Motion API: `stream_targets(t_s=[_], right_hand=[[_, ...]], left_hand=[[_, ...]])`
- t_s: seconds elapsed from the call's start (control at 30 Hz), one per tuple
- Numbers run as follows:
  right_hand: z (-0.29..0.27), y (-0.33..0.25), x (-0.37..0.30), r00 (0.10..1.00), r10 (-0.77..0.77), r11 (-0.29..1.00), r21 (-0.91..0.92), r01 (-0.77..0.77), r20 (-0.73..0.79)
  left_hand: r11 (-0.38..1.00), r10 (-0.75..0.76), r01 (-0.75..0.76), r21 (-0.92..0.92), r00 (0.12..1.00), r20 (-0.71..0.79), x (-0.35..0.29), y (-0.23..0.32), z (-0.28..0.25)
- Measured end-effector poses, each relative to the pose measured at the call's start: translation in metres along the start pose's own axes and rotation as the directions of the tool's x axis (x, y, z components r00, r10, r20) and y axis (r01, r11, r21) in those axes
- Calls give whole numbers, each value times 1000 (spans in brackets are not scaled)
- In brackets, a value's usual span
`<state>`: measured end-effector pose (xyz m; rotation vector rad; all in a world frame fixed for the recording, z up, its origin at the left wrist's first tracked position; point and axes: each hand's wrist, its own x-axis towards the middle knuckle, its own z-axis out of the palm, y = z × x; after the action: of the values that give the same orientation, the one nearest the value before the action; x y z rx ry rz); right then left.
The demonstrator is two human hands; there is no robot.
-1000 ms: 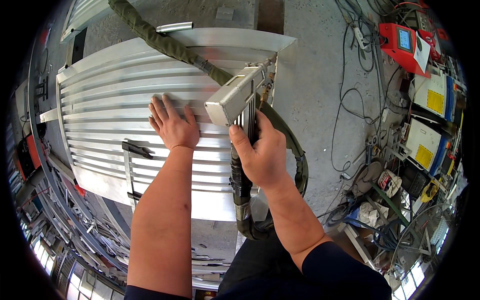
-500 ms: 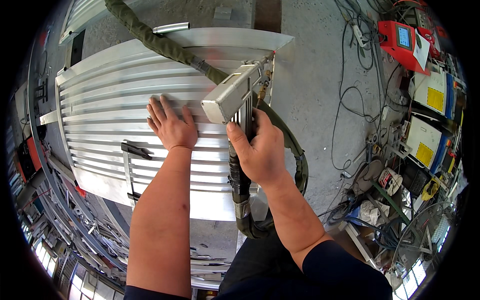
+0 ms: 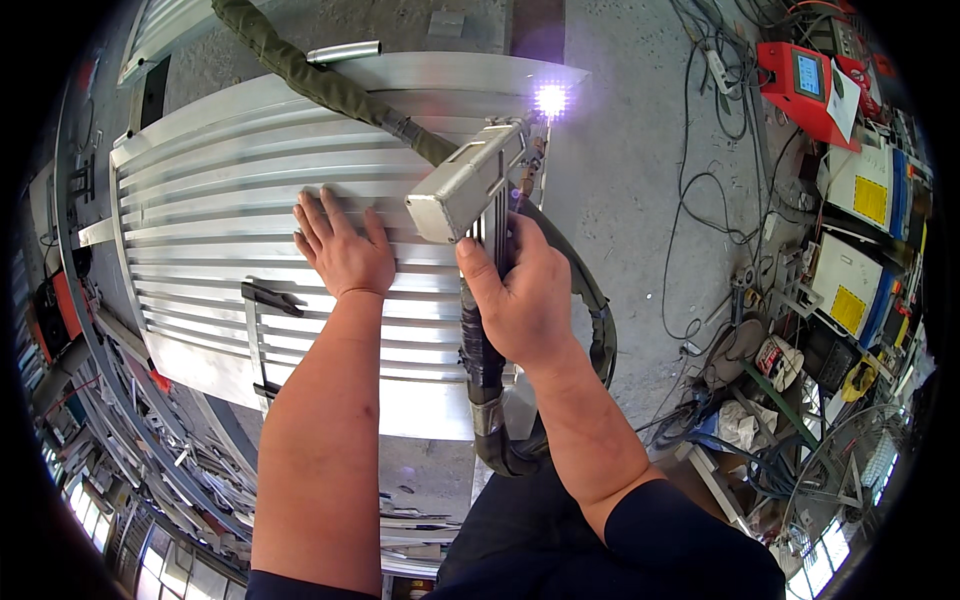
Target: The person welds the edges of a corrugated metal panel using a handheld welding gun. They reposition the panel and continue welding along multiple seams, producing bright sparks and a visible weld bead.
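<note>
Nearest: both forearms enter from lower edge, dark sleeve (image 3: 670, 540) on R arm cut off there; dark trousers btwn arms, detail lost in shadow. Near R, a wire fan guard (image 3: 850, 480) fades into the black rim, hard to make out.

L of centre, a bar clamp (image 3: 270, 298) grips the panel's near edge; can't tell if its near end goes behind the L forearm. R hand (image 3: 525, 295) wrapped round the grip of a boxy metal torch (image 3: 445, 212), thumb showing, other fingers mostly hidden. L hand (image 3: 347, 250) wide, fingers spread, palm down on the slatted metal panel (image 3: 200, 243), underside not visible.

Torch leans over panel's R part, tip toward far R corner, lost in white-violet glare (image 3: 550, 99); corner surface can't be seen. Green-sheathed hose (image 3: 300, 85) crosses panel's far side, partly behind torch, far end cut off. Metal tube (image 3: 345, 52) just beside hose. Far R, red unit (image 3: 810, 90) w/ lit screen, partly covered by a white sheet (image 3: 843, 103).
</note>
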<state>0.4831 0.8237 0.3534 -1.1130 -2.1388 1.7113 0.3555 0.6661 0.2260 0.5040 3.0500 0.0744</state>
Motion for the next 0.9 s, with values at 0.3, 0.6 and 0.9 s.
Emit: stream_targets(t_s=[0.3, 0.6, 0.9], right_hand=[[0, 0, -6, 1000, 23, 1000, 14, -23, 6], [2, -9, -10, 999, -19, 999, 52, 17, 29], [2, -3, -1, 1000, -26, 998, 54, 27, -12]], left_hand=[[1000, 10, -9, -18, 1000, 11, 1, -2, 0], [1000, 26, -26, -3, 1000, 2, 0, -3, 1], [1000, -6, 6, -13, 1000, 12, 0, 2, -4]])
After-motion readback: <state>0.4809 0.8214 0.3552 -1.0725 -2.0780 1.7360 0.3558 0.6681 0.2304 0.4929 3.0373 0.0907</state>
